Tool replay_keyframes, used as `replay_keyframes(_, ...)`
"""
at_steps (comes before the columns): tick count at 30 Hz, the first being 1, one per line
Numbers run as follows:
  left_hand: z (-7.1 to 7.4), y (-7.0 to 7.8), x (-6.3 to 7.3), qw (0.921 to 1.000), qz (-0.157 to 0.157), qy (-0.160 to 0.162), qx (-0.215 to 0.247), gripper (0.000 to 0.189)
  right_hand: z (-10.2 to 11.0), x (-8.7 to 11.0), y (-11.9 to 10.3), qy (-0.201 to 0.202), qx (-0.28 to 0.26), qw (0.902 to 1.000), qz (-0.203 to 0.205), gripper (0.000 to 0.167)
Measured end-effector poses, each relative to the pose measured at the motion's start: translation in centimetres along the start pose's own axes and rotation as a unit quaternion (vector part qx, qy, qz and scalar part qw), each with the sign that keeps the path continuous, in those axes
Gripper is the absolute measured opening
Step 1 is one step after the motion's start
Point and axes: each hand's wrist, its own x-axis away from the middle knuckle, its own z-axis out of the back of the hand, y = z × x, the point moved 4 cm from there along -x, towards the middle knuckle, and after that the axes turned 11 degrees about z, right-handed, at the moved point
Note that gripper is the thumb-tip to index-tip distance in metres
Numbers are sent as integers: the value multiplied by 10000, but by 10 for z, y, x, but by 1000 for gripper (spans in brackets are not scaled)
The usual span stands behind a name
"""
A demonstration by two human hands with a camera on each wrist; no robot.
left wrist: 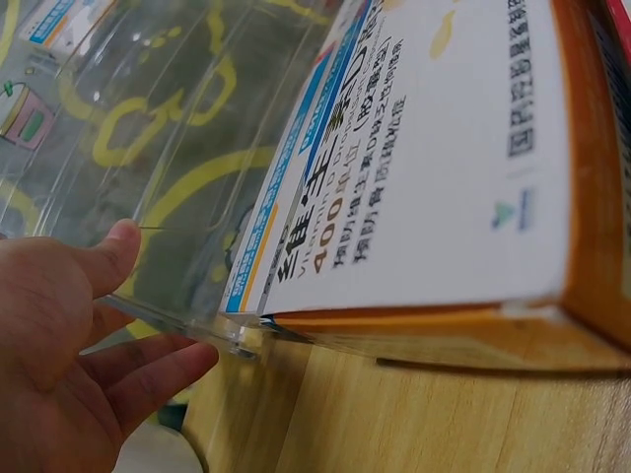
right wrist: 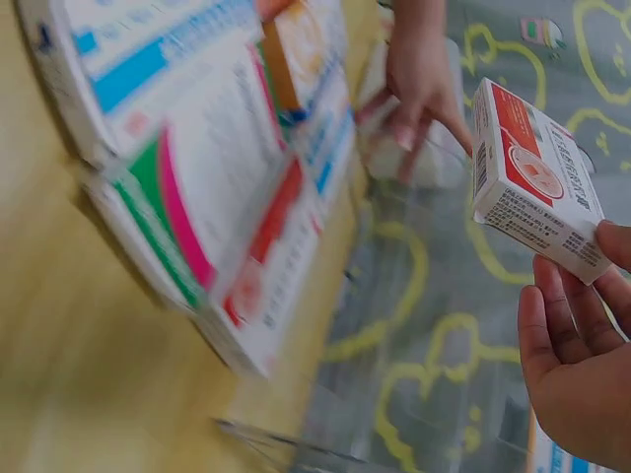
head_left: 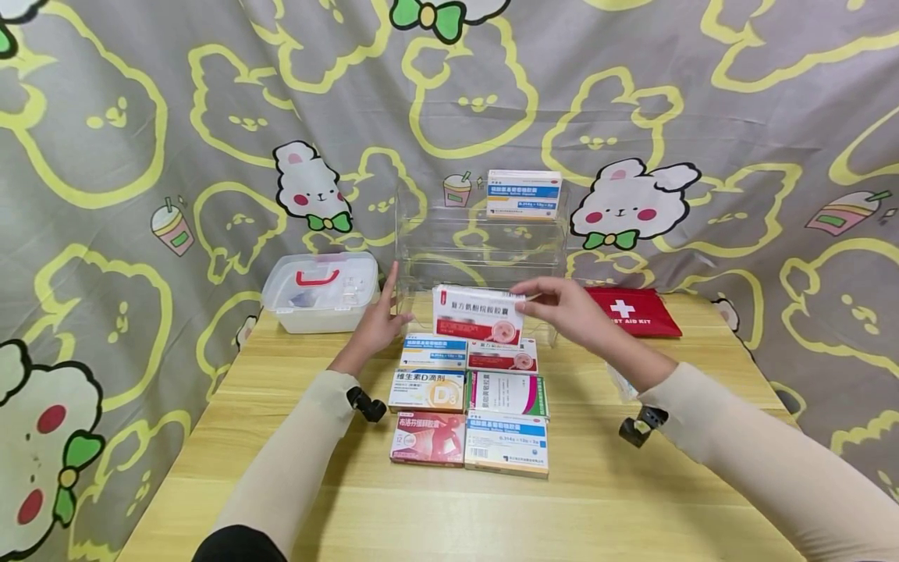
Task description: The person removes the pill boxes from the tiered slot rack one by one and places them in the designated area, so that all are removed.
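My right hand (head_left: 562, 304) pinches a white and red medicine box (head_left: 477, 315) by its right end, holding it raised in front of a clear stepped display rack (head_left: 485, 254). In the right wrist view the thumb and fingers grip one end of that box (right wrist: 537, 177). My left hand (head_left: 375, 328) is at the rack's left edge, fingers extended; in the left wrist view the thumb and fingers (left wrist: 163, 379) are spread beside the clear plastic (left wrist: 187, 197). A blue and white medicine box (head_left: 524, 195) stands at the right of the rack's top tier.
Several medicine boxes lie in two columns before the rack, including a vitamin D box (head_left: 427, 390), a pink-red box (head_left: 428, 439) and a green-edged box (head_left: 507, 394). A lidded plastic case (head_left: 321, 293) sits left; a red first aid pouch (head_left: 635, 312) lies right. A patterned curtain hangs behind.
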Motion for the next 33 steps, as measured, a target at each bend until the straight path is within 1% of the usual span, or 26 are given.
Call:
replay_keyframes(7, 0, 1, 0, 10000, -40, -19, 79, 109, -32, 26, 12, -449, -176, 9987, -142, 31)
replay_keyframes(10, 0, 1, 0, 9999, -38, -22, 105, 109, -45, 36, 17, -644, -137, 9976, -199, 29)
replay_keyframes(15, 0, 1, 0, 10000, 41, -23, 67, 110, -67, 51, 22, -1020, -84, 9945, -206, 24)
replay_keyframes(18, 0, 0, 1, 9999, 78, -36, 57, 110, -79, 58, 24, -1196, -191, 9925, -148, 22)
replay_keyframes(24, 0, 0, 1, 9999, 113, -68, 33, 110, -101, 69, 22, -1389, -291, 9899, 57, 18)
replay_keyframes(30, 1, 0, 0, 9998, 185, -22, -48, 110, -118, 80, 22, -1572, -346, 9870, 14, 15)
replay_keyframes(33, 1, 0, 0, 9998, 191, -21, -32, 111, -124, 83, 22, -1634, -518, 9852, -88, 14)
